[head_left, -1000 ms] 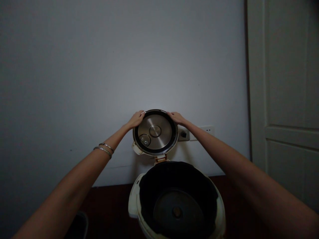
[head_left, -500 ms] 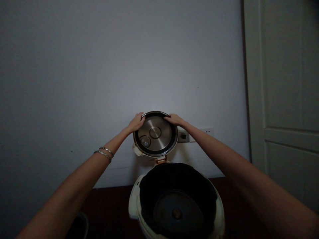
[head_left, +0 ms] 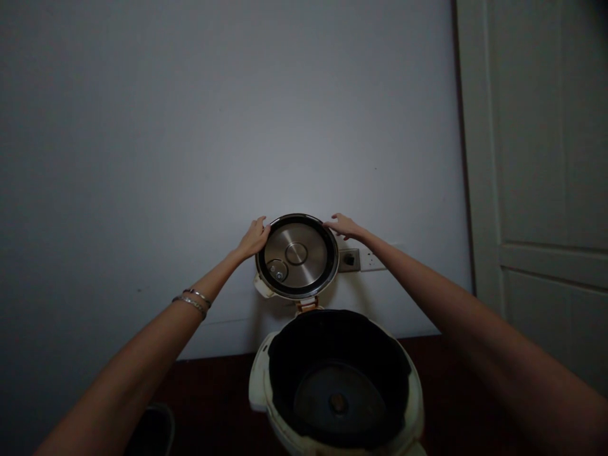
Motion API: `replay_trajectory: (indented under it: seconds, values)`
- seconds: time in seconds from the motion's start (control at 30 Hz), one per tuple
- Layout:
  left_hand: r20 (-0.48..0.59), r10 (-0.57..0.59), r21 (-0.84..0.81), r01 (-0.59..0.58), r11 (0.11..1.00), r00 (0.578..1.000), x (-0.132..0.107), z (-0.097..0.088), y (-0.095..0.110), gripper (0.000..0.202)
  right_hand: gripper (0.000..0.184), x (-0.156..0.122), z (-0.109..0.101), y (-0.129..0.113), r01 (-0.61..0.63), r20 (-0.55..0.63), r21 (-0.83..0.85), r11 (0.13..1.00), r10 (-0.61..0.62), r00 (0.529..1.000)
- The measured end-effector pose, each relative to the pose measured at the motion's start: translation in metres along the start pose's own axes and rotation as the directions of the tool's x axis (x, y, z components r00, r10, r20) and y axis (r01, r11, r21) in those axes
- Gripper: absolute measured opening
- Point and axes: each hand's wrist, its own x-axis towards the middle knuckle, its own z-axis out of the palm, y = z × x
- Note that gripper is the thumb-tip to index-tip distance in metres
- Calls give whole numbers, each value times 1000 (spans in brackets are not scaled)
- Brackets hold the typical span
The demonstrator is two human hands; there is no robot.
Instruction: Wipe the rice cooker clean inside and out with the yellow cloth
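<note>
A pressure cooker lid (head_left: 299, 244) stands raised on its hinge, its round steel inner side facing me inside a black ring. Below it is the cooker body (head_left: 260, 380), white and worn, with a dark inner pot. My left hand (head_left: 255, 238), bracelets on its wrist, is at the lid's upper left edge with its fingers apart. At the upper right edge, my right hand (head_left: 345, 227) has loose, parted fingers. Its thumb side is close to the rim; whether it still touches cannot be made out.
The wall (head_left: 190, 158) rises right behind the lid. Sockets (head_left: 373, 259) with a plug (head_left: 350, 259) sit beside the lid. A panelled door (head_left: 536, 190) stands at the right. A dark container (head_left: 154, 427) lies lower left on the dark red surface (head_left: 213, 386).
Both hands have loosened from the lid's rim and moved outward, the left to the left and the right to the right. The lid stays raised.
</note>
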Motion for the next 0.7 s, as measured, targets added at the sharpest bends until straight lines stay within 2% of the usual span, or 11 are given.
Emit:
replay_trajectory:
  seconds: [0.13, 0.23, 0.33, 0.4, 0.47, 0.53, 0.6, 0.7]
  values:
    - [-97, -20, -23, 18, 1000, 995, -9, -17, 7, 50, 58, -36, -23, 15, 54, -122, -38, 998, -58, 991]
    - [-244, -44, -103, 20, 995, 969, -21, -33, 22, 43, 47, -87, -36, 32, 96, -177, -82, 992, -109, 978]
    - [-439, -131, -302, -9, 953, 889, -40, -48, 46, 30, 32, -159, -36, 52, 190, -181, -150, 970, -216, 959]
    - [-504, -240, -459, -21, 888, 830, -59, -55, 65, 24, 29, -212, -29, 65, 179, -131, -186, 966, -204, 970]
    - [-506, -337, -585, -29, 811, 794, -80, -59, 83, 22, 28, -266, -19, 77, 159, 16, -173, 972, -159, 987]
    - [-471, -406, -669, -17, 743, 783, -103, -62, 99, 21, 28, -316, -10, 87, 167, 152, -193, 967, -138, 979]
    - [-415, -472, -731, 23, 682, 778, -123, -65, 112, 19, 27, -360, -5, 94, 172, 217, -222, 960, -123, 968]
    - [-330, -560, -796, 96, 598, 760, -147, -71, 124, 20, 28, -410, -1, 105, 142, 257, -234, 962, -80, 963]
